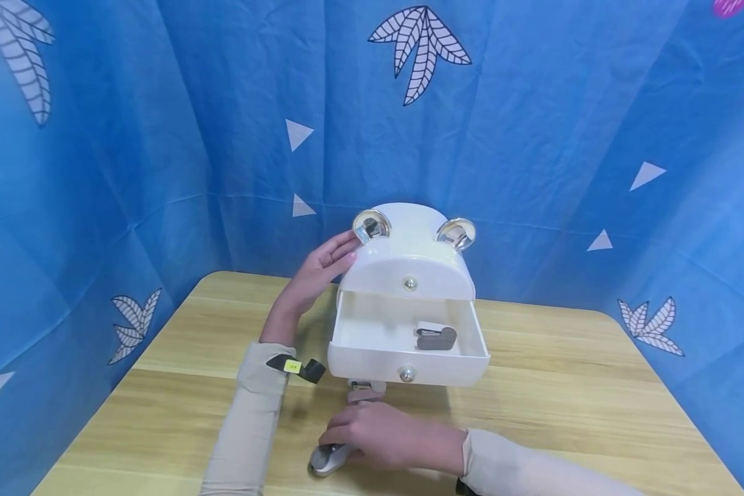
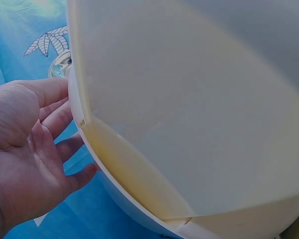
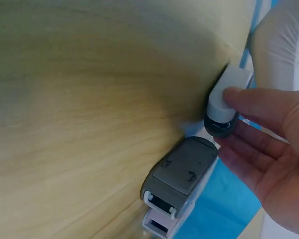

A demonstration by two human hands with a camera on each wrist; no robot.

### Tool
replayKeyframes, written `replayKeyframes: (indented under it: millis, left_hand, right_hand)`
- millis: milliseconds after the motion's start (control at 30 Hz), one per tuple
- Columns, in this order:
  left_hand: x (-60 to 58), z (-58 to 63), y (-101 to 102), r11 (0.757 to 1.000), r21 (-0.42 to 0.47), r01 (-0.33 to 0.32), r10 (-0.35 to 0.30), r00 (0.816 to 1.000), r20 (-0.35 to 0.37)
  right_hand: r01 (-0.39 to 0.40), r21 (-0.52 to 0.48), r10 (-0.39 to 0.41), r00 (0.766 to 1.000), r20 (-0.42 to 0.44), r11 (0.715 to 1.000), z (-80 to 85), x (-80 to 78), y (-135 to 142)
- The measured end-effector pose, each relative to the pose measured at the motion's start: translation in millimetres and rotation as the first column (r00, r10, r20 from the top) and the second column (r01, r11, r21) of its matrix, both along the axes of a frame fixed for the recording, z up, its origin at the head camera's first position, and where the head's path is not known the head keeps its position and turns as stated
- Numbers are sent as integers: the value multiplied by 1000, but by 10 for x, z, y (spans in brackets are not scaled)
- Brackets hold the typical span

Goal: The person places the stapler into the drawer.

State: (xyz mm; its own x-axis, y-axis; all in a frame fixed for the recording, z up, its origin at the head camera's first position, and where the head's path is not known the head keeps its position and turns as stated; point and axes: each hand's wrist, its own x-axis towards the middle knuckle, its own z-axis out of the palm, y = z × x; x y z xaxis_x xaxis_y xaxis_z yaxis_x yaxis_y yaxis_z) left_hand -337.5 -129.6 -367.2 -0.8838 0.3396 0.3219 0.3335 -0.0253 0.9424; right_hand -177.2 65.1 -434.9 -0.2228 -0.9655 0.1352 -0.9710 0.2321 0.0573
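A white drawer box with two round ears (image 1: 403, 272) stands on the table with its lower drawer (image 1: 372, 365) pulled out. Inside that drawer lies a grey-and-white stapler (image 1: 436, 337). My left hand (image 1: 319, 272) rests its fingertips against the left side of the box; the left wrist view shows these fingers (image 2: 55, 94) along its edge. In front of the drawer, my right hand (image 1: 387, 434) pinches a light-and-dark grey stapler (image 3: 226, 97) between thumb and fingers. Close to it lie a dark grey stapler (image 3: 182, 167) and a pinkish stapler (image 1: 366, 391).
The wooden table (image 1: 564, 413) extends to both sides of the box. A blue curtain (image 1: 521, 138) with leaf prints hangs behind and around it. A black strap (image 1: 297, 366) with a yellow label sticks out from the left sleeve. The upper drawer (image 1: 409, 272) is closed.
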Motion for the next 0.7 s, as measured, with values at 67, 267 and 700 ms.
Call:
replayKeyframes:
  millis: [67,267,700]
  left_hand:
    - [0,0,3,1000,-3,-2,2,1000,2]
    - [9,12,17,1000,-5,0,0,1000,0]
    - [-19,0,10,1000,-8,-14,14,1000,14]
  right_hand:
    - [-13,11,13,999,39,1000,23,9,23]
    - [-15,8,14,993,117,1000,127,22,122]
    - [-25,-147,17,999,-51,989,533,116,386]
